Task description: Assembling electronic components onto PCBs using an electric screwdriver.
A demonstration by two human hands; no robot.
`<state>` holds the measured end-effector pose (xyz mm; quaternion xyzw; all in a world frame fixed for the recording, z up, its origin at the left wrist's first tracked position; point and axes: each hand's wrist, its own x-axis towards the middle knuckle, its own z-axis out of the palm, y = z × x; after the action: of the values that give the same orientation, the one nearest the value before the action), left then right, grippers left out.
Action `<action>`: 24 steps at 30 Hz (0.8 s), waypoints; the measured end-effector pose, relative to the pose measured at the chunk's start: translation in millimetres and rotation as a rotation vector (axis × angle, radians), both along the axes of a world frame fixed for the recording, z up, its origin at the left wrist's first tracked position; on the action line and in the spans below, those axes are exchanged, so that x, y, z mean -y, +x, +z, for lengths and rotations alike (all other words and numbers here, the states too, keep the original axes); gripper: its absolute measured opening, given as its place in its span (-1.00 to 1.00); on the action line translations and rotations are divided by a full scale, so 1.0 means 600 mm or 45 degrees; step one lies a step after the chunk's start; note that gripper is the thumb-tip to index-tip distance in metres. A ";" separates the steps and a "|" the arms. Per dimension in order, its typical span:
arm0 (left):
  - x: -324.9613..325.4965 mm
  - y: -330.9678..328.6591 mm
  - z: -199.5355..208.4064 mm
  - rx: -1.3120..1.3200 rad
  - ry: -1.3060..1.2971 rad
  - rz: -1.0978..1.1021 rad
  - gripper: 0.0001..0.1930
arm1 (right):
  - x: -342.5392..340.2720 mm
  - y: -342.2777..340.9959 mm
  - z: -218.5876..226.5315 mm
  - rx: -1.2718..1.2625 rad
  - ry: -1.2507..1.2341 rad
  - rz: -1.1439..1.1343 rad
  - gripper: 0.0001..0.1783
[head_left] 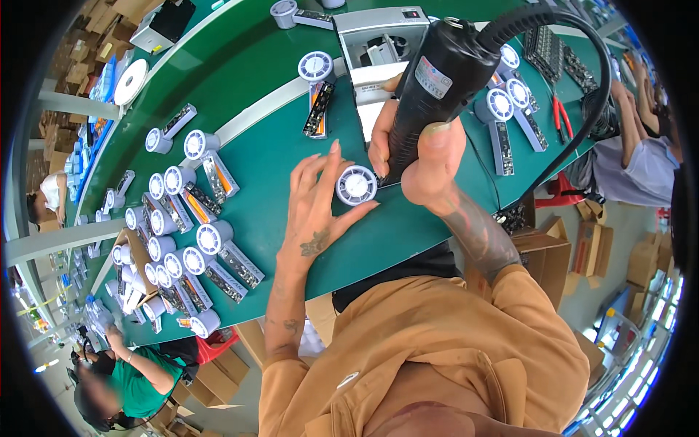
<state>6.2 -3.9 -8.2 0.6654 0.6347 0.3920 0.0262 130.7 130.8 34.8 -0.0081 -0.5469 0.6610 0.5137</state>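
My right hand grips a black electric screwdriver with a thick cord curving off its top. The tool slants down, and its lower end is beside a round white fan head with a spoked grille. Whether its tip touches the fan head is hidden by my fingers. My left hand steadies the fan head on the green table, the thumb along its near side and the index finger at its far side. The other left fingers stretch upward. Whatever lies below the fan head cannot be seen.
A silver screw feeder stands beyond my hands. Several white fans with exposed circuit boards crowd the left, and more fans lie at right near red-handled pliers. The screwdriver's cord loops over the right side. Other people sit nearby.
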 end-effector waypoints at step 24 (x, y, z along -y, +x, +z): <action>-0.103 -0.365 0.159 -0.260 -0.652 0.260 -0.41 | 0.014 0.124 -0.070 0.059 -0.734 -0.078 -0.27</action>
<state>-212.7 57.7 87.4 0.6060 0.7759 0.1506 0.0896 204.9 122.1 -6.9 -0.1855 -0.3476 0.7731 0.4972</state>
